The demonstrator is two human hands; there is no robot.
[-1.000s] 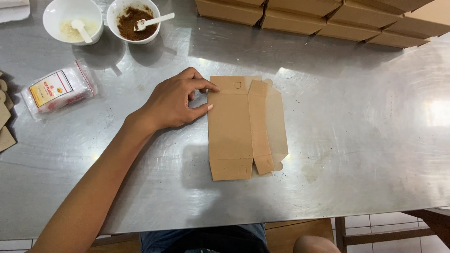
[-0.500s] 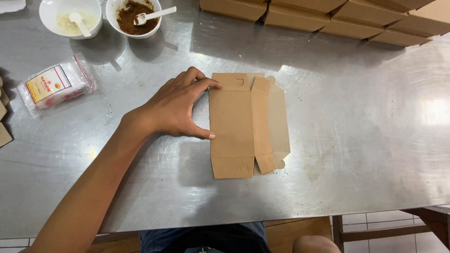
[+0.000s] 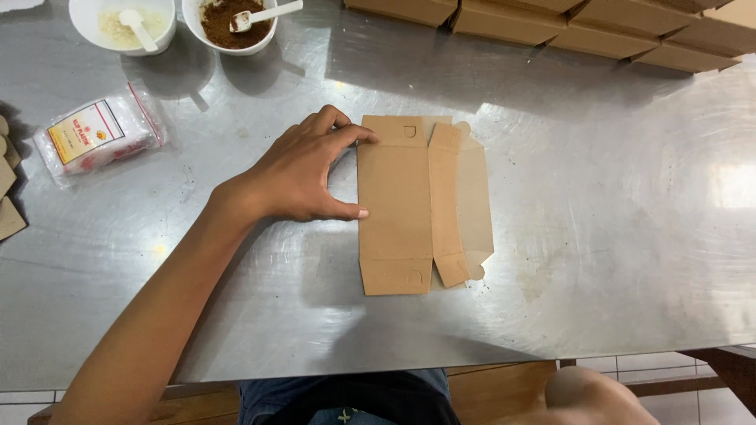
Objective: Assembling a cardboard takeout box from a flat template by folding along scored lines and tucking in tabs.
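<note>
The left hand (image 3: 303, 169) and its forearm, running from the lower left of the frame to left of centre, are bare, with no sleeve, glove, ring or watch; dark blue clothing shows at the bottom centre edge.

A small food-packing workspace, probably a home or cottage kitchen. Evidence: a brushed stainless-steel tabletop (image 3: 598, 236) of the kind used for food preparation; two white bowls at the far left edge, one holding a pale paste (image 3: 118, 27) and one holding a brown powder (image 3: 228, 20), each with a white spoon; a sealed clear packet (image 3: 94, 140) with a red-and-yellow label; a row of assembled brown cardboard boxes (image 3: 567, 24) along the far edge; and one flat, unfolded carton blank (image 3: 409, 205) lying mid-table. Tiled floor (image 3: 654, 370) is visible below the table's near edge.
</note>
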